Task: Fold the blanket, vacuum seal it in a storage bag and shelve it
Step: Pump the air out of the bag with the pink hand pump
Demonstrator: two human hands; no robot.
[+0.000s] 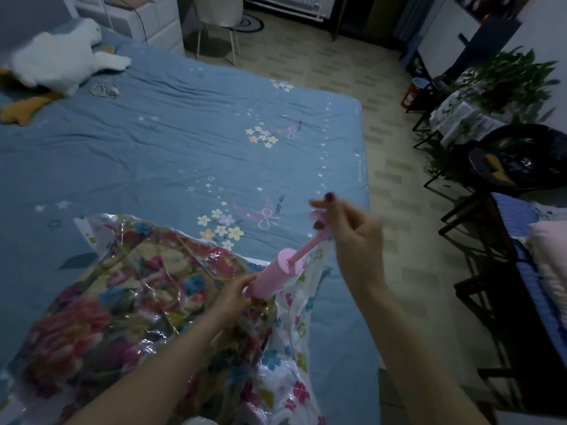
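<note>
Gripping pump (273,276) base, left hand (234,294); right hand (346,228) holding plunger handle.

On a blue bed sheet (184,142), a floral blanket (92,317) lies inside a clear storage bag (288,332). The left hand (233,297) grips the base of a pink hand pump (276,273); the right hand (346,231) pinches its raised handle. A white plush toy (58,61) lies far left.

Left grip (234,294) curled low; right grip (346,231) raised, fingers pinched, blurred.
</note>
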